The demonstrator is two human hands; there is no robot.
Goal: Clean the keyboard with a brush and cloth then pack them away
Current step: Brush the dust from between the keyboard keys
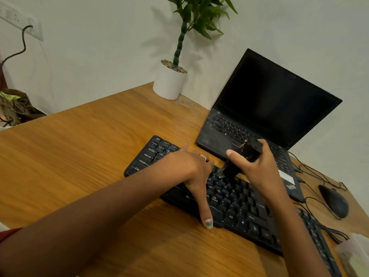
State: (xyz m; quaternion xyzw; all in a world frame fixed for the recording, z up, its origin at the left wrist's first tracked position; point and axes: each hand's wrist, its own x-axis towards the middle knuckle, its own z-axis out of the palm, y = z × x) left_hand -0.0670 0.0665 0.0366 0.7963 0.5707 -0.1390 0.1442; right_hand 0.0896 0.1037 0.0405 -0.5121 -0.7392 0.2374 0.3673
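**Keyboard held flat and brushed on a wooden desk**

A wooden desk (83, 148) is seen running up to a pale wall, and everything is carried on it. An open black laptop (265, 116) with a dark screen is placed towards the far right corner. Just in front of it, slanting from the middle of the desk towards the near right edge, a black keyboard (239, 206) is laid. A white pot with a green plant (171, 80) is stood at the far edge against the wall. A black mouse (335, 202) is set near the right edge, beyond the keyboard, with dark cables (311, 172) looped around it.

The left hand (189, 166) is spread flat over the left half of the keyboard, fingers straight towards its far edge and the thumb stretched along its near edge; a thin ring is worn on one finger. A black brush (241, 158) is gripped by the right hand (253, 164), with the fingers curled round its body and the thumb laid across it. The lower end of the brush is held down against the keys along the keyboard's far edge, just beside the left hand.
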